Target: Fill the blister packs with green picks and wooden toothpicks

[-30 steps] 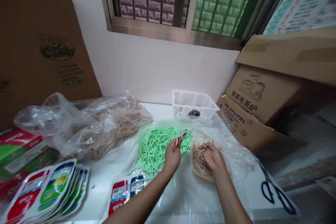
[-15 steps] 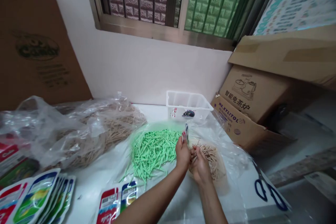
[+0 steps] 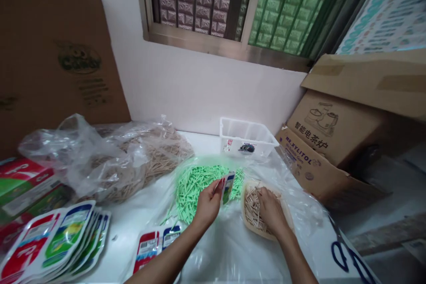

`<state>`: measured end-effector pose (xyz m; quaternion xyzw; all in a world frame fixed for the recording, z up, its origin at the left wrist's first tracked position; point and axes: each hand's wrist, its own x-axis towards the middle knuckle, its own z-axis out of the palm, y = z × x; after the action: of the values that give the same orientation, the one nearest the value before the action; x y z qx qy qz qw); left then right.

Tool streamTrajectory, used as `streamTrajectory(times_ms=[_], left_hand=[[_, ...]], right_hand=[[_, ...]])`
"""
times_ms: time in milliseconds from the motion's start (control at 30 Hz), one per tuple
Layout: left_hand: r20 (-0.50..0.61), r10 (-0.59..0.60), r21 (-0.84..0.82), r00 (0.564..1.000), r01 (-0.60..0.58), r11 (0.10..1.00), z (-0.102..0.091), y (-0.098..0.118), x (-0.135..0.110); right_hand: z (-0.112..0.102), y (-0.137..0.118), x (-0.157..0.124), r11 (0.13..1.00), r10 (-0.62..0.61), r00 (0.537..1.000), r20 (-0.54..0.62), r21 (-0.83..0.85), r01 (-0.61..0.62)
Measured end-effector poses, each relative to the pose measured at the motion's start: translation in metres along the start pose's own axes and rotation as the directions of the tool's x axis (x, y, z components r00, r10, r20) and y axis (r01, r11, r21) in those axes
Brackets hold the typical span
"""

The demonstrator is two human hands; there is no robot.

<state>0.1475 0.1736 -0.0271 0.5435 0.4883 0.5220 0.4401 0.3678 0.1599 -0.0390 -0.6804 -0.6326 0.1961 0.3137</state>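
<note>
My left hand (image 3: 208, 204) is closed on a small printed pouch (image 3: 228, 186), held upright over the edge of a heap of green sticks (image 3: 199, 184). My right hand (image 3: 271, 211) reaches into a shallow tan bowl (image 3: 248, 224) of natural wooden sticks, fingers curled down among them. Whether those fingers hold any sticks is hidden. Both heaps lie on clear plastic sheeting on the white table (image 3: 133, 226).
A clear bag of wooden sticks (image 3: 133, 162) lies at left. Printed pouches fan out at lower left (image 3: 56, 242), and two more pouches (image 3: 156, 242) lie near my left arm. A white basket (image 3: 248, 137) stands behind, cardboard boxes (image 3: 319, 142) at right, blue scissors (image 3: 349, 259) at lower right.
My hands were together at the pouch half a second ago. Now the right hand has gone back down into the bowl of sticks, and the left holds the pouch apart from it.
</note>
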Motion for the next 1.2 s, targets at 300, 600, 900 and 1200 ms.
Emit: streamTrajectory(times_ms=[300,600,900,1200], left_hand=[[0.154,-0.022,0.011,0.988,0.021,1.0,-0.038,0.013,-0.024],[0.165,0.065,0.212,0.984,-0.099,0.972,-0.056,0.015,-0.038],[0.196,0.201,0.44,0.96,-0.27,0.857,-0.066,0.024,-0.045],[0.15,0.063,0.285,0.987,-0.104,0.953,-0.066,0.019,-0.044]], right_hand=[[-0.022,-0.094,-0.015,0.889,-0.367,0.834,0.411,-0.109,0.445],[-0.027,-0.147,-0.017,0.722,-0.391,0.69,0.609,-0.262,0.64],[-0.02,-0.162,-0.018,0.626,-0.353,0.635,0.687,-0.332,0.706],[-0.024,-0.164,-0.013,0.636,-0.312,0.594,0.742,-0.302,0.711]])
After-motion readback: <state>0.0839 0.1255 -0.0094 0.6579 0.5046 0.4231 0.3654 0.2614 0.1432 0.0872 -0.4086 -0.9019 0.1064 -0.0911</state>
